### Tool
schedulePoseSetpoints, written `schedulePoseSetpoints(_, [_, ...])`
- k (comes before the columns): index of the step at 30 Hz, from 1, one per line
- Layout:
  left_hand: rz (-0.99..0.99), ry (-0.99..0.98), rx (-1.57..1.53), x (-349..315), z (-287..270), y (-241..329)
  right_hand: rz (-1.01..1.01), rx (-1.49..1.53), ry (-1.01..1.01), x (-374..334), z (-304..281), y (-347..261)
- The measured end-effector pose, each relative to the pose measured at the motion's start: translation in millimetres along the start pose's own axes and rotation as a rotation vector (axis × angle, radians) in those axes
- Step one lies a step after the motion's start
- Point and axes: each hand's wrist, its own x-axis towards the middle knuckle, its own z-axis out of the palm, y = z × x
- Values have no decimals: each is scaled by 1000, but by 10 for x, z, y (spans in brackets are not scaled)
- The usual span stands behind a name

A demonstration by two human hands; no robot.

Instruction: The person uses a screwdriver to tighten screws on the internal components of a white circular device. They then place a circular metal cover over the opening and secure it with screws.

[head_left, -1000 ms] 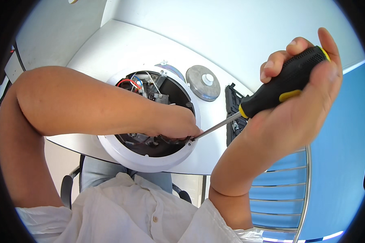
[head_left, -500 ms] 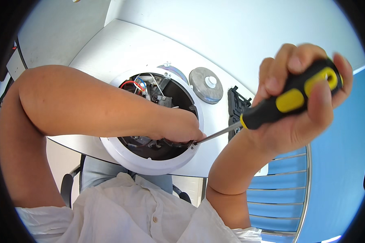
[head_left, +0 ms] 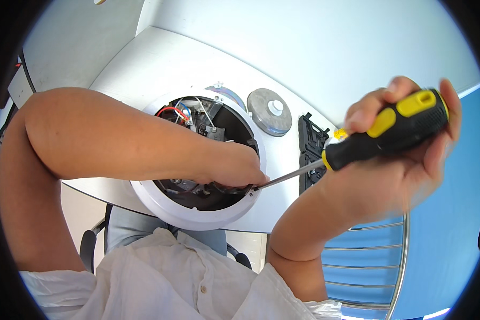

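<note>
A round white appliance housing [head_left: 197,220] lies open on the table, with red and blue wires [head_left: 182,113] and metal parts inside its dark interior. My left hand [head_left: 239,164] reaches across it, bent and closed at the right inner rim; its fingertips are mostly hidden, and what they hold cannot be seen. With my right hand [head_left: 373,178] I grip the black and yellow handle of a screwdriver [head_left: 392,128]. Its shaft slants down left, and the tip meets the housing's rim right beside my left fingertips.
Behind the housing stands a round grey lid with a white knob [head_left: 269,111]. An open black tool case [head_left: 310,140] lies to its right, partly behind my right forearm. A yellow item [head_left: 340,133] shows beside the screwdriver. Metal chair rails [head_left: 365,248] are at the lower right.
My right hand and the screwdriver handle have turned about the shaft, with the hand a little lower. The tip stays at the rim. My left hand has hardly moved.
</note>
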Motion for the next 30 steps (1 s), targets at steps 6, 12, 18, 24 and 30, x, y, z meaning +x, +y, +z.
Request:
schedulePoseSetpoints(6, [2, 29, -11, -59, -9, -9, 28, 495, -430, 186, -281, 100])
schedulePoseSetpoints(12, [-18, 21, 1, 3, 7, -25, -20, 465, -676, 370, -381, 126])
schedulePoseSetpoints(18, [9, 55, 50, -30, 29, 11, -320, -923, -8, 36, 189, -49])
schedulePoseSetpoints(24, [0, 31, 40, 15, 11, -21, -62, -607, -9, 89, 155, -192])
schedulePoseSetpoints(30, [27, 20, -22, -41, -3, -20, -64, -853, -701, 462, -394, -660])
